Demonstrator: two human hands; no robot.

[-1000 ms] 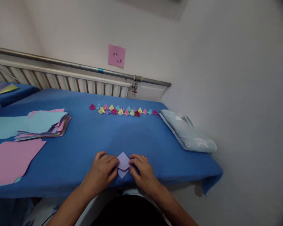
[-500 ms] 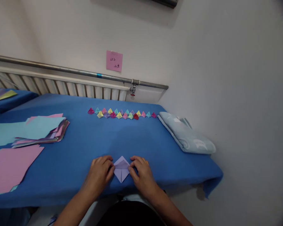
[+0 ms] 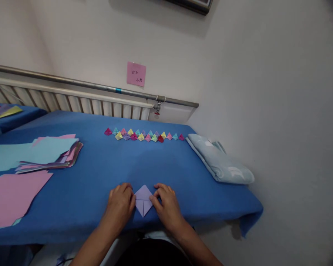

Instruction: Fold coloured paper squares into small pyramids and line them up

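A folded lilac paper (image 3: 143,199), diamond-shaped, lies on the blue cloth near the table's front edge. It has a crosswise crease and a short upright slit in its lower half. My left hand (image 3: 120,203) grips its left corner with curled fingers. At the right corner, my right hand (image 3: 166,205) pinches the paper between thumb and fingers. Farther back, several small folded paper pieces (image 3: 140,137) in mixed colours form two staggered rows.
Stacked coloured paper (image 3: 51,149) and pink sheets (image 3: 18,195) lie at the left. A folded pale blue cloth (image 3: 220,159) rests at the right. Behind the table (image 3: 100,159) run a radiator (image 3: 86,105) and a pipe; a pink note (image 3: 136,74) hangs on the wall.
The upper part of the lilac paper now looks flatter, without the opened pocket seen before. Both hands stay at its side corners. The view has shifted slightly.
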